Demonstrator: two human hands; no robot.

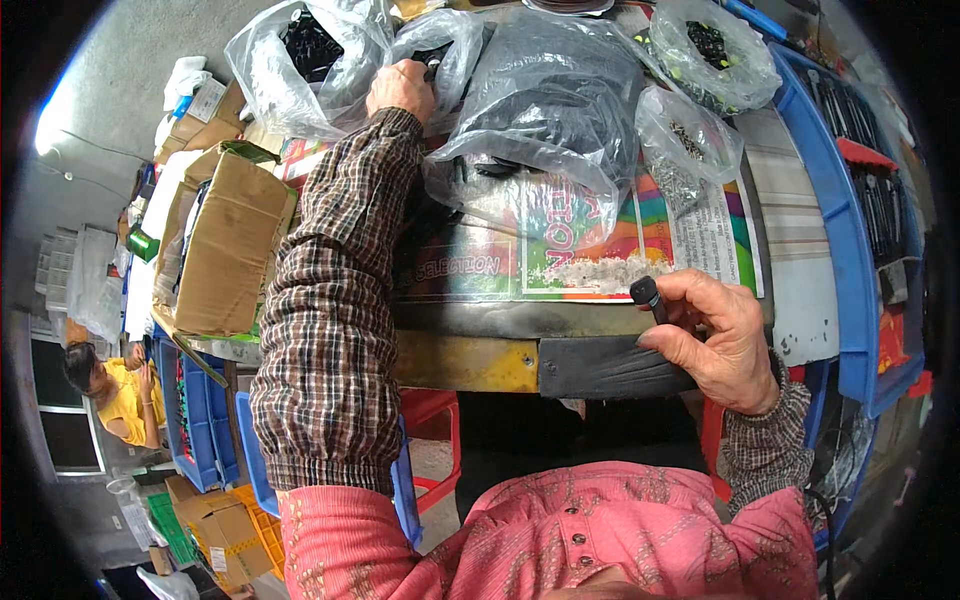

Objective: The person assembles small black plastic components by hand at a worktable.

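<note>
At the far side of the table, my left hand (402,90) reaches into the mouth of a small clear plastic bag (462,40) that holds black parts. Its fingertips are hidden among the plastic and the black pieces. My right hand (715,335) is raised above the near table edge, thumb and fingers closed on a small black plastic part (648,292) with a round, wider head. Beside the left hand stands a larger clear bag (265,85) of black pieces. Between the hands lies a big clear bag (545,95) with dark contents.
Small metal pieces fill an open bag (690,145) at the right. White granules (600,274) lie on the printed cardboard (470,275). A blue crate (850,290) with black parts borders the right side. An open cardboard box (235,245) stands left. A person in yellow (130,400) sits farther left.
</note>
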